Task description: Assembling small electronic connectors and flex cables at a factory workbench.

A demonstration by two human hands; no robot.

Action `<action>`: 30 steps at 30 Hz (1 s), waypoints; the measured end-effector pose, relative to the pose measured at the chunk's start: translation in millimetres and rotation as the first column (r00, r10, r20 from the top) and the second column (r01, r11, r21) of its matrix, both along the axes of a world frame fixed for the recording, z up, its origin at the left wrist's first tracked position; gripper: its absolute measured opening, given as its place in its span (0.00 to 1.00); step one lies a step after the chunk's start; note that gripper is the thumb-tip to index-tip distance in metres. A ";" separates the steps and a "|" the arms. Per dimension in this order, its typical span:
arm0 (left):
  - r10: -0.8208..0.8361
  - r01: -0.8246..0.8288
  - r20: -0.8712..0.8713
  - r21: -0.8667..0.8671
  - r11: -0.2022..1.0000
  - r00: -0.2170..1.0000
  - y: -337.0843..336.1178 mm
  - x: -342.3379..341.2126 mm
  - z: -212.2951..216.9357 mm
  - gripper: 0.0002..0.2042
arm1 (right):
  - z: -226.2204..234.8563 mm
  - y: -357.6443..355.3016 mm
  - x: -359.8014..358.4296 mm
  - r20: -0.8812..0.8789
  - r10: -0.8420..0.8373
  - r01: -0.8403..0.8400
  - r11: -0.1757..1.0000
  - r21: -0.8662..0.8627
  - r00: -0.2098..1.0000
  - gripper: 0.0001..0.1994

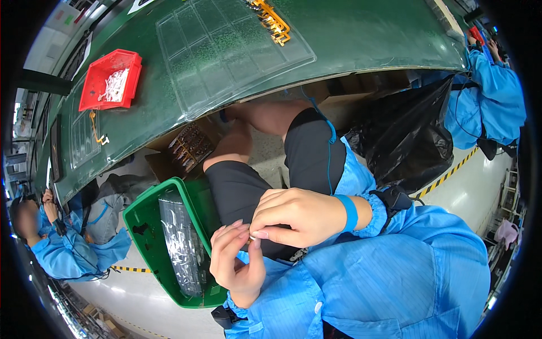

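Note:
In front of my chest, above my lap, both hands meet at the fingertips. My left hand (240,265) has its thumb and fingers pinched together. My right hand (298,216), with a blue band round its wrist, reaches across and pinches at the same spot. A tiny whitish and orange bit shows between the fingertips, mostly hidden and too small to name. On the green table ahead are a few orange flexible circuit strips (274,24) on a clear plastic tray (226,53). Small white pieces (115,86) lie in a red bin (134,79).
A green crate (135,226) holding a stack of clear plastic trays (179,243) stands at my left. Another orange strip (98,129) lies near the table's left edge. A cardboard box (161,168) is under the table; a black plastic bag (409,130) hangs at right. People sit on both sides.

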State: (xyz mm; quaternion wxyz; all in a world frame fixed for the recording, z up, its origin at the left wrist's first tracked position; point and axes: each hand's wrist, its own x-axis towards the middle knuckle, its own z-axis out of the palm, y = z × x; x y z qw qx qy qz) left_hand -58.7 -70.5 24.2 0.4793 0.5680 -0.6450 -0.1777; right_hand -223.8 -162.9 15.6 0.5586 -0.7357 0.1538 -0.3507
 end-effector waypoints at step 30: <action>0.406 -0.890 0.797 0.353 0.289 0.448 198.3 191.8 -88.8 0.13 | 1.6 -4.1 13.6 0.133 0.055 -0.127 0.765 0.632 0.990 0.08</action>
